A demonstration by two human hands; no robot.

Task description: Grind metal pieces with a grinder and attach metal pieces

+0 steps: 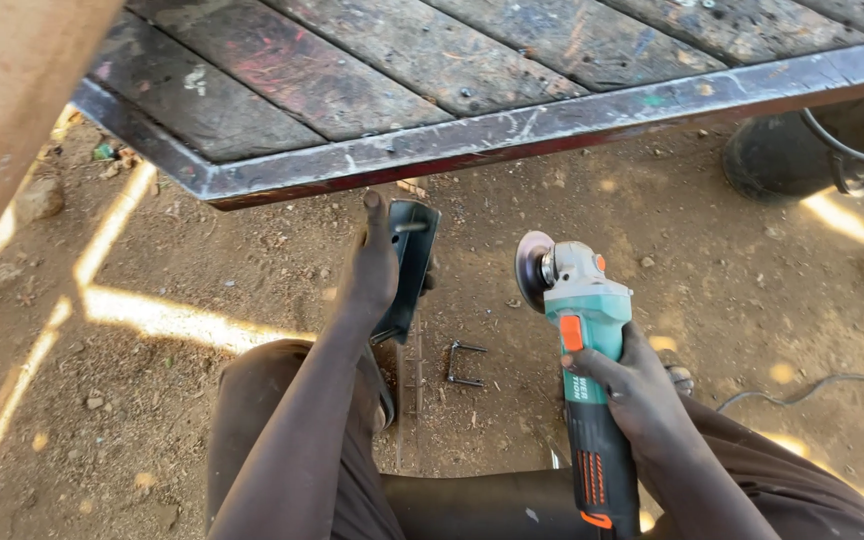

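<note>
Gripping teal angle grinder [584, 330], right hand [637, 390], left hand [372, 265] holding black bracket [410, 262]

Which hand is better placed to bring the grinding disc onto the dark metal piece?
Right. The right hand grips the teal angle grinder, its disc facing the dark metal piece just beside it. The left hand is occupied holding that piece upright.
</note>
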